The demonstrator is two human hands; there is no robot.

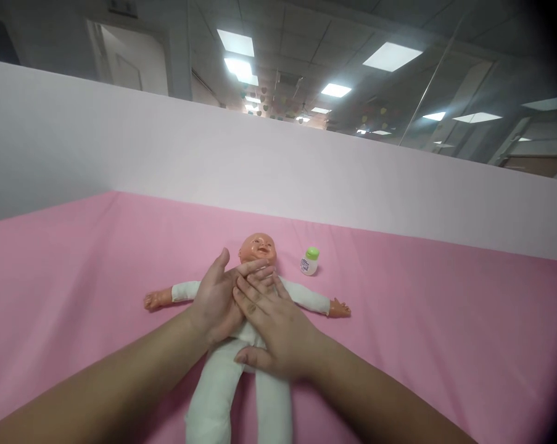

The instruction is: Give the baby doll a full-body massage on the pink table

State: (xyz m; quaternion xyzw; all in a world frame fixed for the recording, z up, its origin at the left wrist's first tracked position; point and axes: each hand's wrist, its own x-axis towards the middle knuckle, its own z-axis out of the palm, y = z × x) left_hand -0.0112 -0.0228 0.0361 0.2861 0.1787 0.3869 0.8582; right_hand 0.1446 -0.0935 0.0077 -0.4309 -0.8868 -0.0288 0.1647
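A baby doll (273, 407) with a white cloth body lies on its back, arms spread wide and its hard plastic head at the far end. Over its chest, my left hand (219, 302) is turned palm up with the fingers stretched out and the thumb apart. My right hand (278, 327) lies palm down across the left fingers, its own fingers extended and its thumb out to the side. Nothing shows between the two hands. They hide most of the doll's torso. To the right of the doll's head stands a small clear bottle (309, 265) with a green cap.
A pink sheet (97, 277) with soft creases covers the surface under the doll. Behind it runs a low white wall (259, 160), topped by a glass pane (334, 49) that shows ceiling lights. A doorway (134, 58) is at the upper left.
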